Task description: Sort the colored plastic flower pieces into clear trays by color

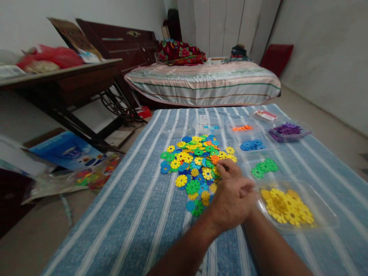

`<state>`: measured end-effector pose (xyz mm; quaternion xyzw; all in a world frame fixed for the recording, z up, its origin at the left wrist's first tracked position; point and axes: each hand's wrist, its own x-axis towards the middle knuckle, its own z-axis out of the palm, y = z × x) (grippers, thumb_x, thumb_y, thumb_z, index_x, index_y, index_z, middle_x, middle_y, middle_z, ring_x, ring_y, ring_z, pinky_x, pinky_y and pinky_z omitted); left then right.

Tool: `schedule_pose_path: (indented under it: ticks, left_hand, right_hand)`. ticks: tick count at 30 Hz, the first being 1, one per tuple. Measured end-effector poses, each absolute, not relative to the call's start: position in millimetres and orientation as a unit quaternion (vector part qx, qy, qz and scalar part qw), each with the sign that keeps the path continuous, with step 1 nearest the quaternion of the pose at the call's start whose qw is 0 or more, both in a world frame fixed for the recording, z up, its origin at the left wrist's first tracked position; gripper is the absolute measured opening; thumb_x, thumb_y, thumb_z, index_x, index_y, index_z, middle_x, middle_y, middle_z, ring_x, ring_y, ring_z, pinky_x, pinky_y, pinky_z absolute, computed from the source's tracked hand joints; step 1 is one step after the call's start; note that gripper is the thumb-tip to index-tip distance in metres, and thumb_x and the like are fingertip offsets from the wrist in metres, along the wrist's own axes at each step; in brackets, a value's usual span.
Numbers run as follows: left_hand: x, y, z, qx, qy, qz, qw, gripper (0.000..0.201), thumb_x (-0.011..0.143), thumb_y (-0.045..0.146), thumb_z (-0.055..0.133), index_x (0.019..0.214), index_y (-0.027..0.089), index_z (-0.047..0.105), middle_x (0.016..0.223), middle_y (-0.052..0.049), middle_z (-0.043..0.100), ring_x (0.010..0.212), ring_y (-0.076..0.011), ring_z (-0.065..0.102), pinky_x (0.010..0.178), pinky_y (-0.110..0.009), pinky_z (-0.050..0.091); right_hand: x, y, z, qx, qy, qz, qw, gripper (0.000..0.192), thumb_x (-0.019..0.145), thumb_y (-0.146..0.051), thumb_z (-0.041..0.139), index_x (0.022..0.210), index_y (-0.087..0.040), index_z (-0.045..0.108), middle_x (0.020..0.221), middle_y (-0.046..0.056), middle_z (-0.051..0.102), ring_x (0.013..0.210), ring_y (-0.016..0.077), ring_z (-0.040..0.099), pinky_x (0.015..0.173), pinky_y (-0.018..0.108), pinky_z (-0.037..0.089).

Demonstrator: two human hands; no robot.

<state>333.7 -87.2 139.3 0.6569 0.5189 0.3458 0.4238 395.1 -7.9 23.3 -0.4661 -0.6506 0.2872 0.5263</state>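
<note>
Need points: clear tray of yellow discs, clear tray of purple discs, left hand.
clear plastic tray of yellow flower-shaped discs [322, 226]: head view, bare near-right wall
clear plastic tray of purple discs [305, 133]: head view, right rim
left hand [232, 199]: head view, back of hand

both forearms enter from the bottom edge, bare, angled up toward centre and converging. left hand [231, 203] lies palm down, back of hand to camera, wrist slightly bent, fingers reaching forward with forefinger and thumb drawn together at the tips. right hand [250, 187] is almost wholly hidden behind the left; only a strip of knuckles or curled fingers shows at its right side. whether the right hand is closed or spread cannot be told
</note>
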Motion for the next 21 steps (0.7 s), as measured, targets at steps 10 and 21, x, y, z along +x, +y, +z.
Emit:
schedule_pose_path:
  ticks: [10,21]
  left_hand:
    - [242,-112,98,0.704,0.666,0.133,0.207,0.016,0.085,0.023,0.053,0.092,0.020,0.067,0.087,-0.004,0.066,0.083,-0.0189,0.061,0.076,-0.029,0.046]
    - [253,-117,118,0.722,0.661,-0.013,0.204,0.032,0.085,0.025,0.058,0.116,0.024,0.064,0.109,-0.009,0.064,0.102,-0.0263,0.063,0.087,-0.036,0.048]
  right_hand:
    - [395,-5,33,-0.480,-0.648,0.276,0.522,0.019,0.081,-0.028,0.052,0.070,-0.021,0.065,0.073,0.002,0.063,0.071,0.0166,0.056,0.069,0.030,0.043]
    - [396,-5,32,-0.481,-0.646,0.276,0.524,0.018,0.081,-0.029,0.053,0.071,-0.021,0.066,0.072,0.001,0.062,0.072,0.0166,0.057,0.070,0.030,0.043]
